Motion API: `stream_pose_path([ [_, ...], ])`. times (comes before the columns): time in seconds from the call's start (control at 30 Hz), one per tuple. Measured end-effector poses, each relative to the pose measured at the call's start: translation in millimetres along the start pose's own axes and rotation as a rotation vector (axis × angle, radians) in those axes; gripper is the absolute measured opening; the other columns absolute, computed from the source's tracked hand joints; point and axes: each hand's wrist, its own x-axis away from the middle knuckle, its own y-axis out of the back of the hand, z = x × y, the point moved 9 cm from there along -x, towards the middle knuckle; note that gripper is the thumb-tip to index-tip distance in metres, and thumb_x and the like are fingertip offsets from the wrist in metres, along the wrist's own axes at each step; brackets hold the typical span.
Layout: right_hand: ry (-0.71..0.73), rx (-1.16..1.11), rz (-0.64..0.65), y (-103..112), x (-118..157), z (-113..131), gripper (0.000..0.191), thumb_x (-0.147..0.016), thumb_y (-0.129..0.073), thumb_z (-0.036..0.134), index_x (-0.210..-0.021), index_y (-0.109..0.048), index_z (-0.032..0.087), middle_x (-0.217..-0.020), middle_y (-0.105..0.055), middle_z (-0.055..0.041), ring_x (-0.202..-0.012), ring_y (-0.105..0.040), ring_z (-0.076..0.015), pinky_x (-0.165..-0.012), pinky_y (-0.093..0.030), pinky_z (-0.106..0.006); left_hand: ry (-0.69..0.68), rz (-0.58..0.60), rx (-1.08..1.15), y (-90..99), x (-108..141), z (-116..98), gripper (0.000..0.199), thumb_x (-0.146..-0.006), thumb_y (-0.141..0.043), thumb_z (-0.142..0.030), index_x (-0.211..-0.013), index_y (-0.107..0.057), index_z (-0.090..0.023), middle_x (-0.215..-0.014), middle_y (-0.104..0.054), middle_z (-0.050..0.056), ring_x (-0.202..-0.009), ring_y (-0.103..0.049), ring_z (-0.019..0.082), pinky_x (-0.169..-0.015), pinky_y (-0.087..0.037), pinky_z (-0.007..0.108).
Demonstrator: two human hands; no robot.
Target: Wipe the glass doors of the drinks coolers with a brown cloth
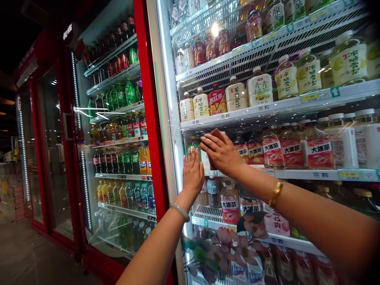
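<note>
My left hand (pixel 192 171), with a pale bangle on its wrist, lies flat against the glass door of a lit drinks fridge, fingers pointing up and holding nothing. Just to its right, my right hand (pixel 222 153), with a gold bracelet on the wrist, presses a flat brown piece (pixel 218 136) against the same glass. Part of that brown piece shows above and below the fingers; the rest is hidden under the hand. Behind the glass, bottles with red labels (pixel 273 152) stand on a shelf beside my right hand.
A white door frame (pixel 158 79) runs up left of my hands, next to a red-framed fridge (pixel 145 59) full of bottles. More red fridges stand farther left over a dark floor (pixel 18 245). Flower pictures (pixel 225 245) show on the glass low down.
</note>
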Motion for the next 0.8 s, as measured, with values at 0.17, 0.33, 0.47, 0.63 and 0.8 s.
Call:
stream_pose_path([
  [0.17, 0.164, -0.087, 0.004, -15.0, 13.9, 44.4, 0.043, -0.1, -0.049, 0.023, -0.141, -0.057, 0.015, -0.152, -0.055, -0.0103, -0.146, -0.047, -0.0274, -0.127, -0.031, -0.061, 0.024, 0.02, -0.013, -0.5, 11.6, 11.4, 0.064, -0.104, -0.035, -0.019, -0.165, -0.019, -0.017, -0.169, -0.027, 0.016, -0.16, -0.017, 0.027, -0.13, -0.023, 0.059],
  [0.33, 0.295, -0.056, -0.017, 5.7, 26.8, 24.4, 0.036, -0.103, -0.046, 0.023, -0.135, -0.063, 0.02, -0.151, -0.057, -0.007, -0.145, -0.048, -0.0244, -0.127, -0.034, -0.057, -0.098, 0.067, -0.018, 2.9, 14.6, -1.7, 0.06, -0.104, -0.04, -0.024, -0.163, -0.027, -0.021, -0.168, -0.031, 0.011, -0.16, -0.018, 0.025, -0.132, -0.018, 0.057],
  [0.47, 0.048, -0.031, -0.055, 9.5, -8.2, -10.9, 0.033, -0.102, -0.047, 0.019, -0.13, -0.066, 0.017, -0.152, -0.056, -0.0112, -0.144, -0.05, -0.0275, -0.118, -0.046, -0.056, -0.038, 0.003, -0.008, 3.7, 0.1, -6.0, 0.061, -0.107, -0.034, -0.027, -0.165, -0.019, -0.02, -0.17, -0.025, 0.013, -0.161, -0.013, 0.024, -0.132, -0.017, 0.057],
  [0.63, 0.131, -0.102, -0.024, -3.5, 7.6, 23.5, 0.04, -0.098, -0.054, 0.025, -0.135, -0.063, 0.012, -0.149, -0.058, -0.0128, -0.144, -0.049, -0.029, -0.126, -0.036, -0.06, 0.057, -0.024, 0.026, -3.1, 3.4, -1.8, 0.06, -0.105, -0.034, -0.022, -0.164, -0.024, -0.018, -0.169, -0.03, 0.015, -0.16, -0.018, 0.026, -0.131, -0.019, 0.059],
  [0.8, 0.271, -0.04, -0.021, 18.4, 46.4, 13.2, 0.044, -0.1, -0.051, 0.023, -0.142, -0.057, 0.011, -0.153, -0.055, -0.0109, -0.146, -0.047, -0.0261, -0.127, -0.036, -0.057, -0.103, -0.012, -0.001, -2.3, 6.8, -32.1, 0.065, -0.104, -0.039, -0.023, -0.166, -0.017, -0.02, -0.17, -0.025, 0.013, -0.161, -0.015, 0.026, -0.132, -0.017, 0.058],
])
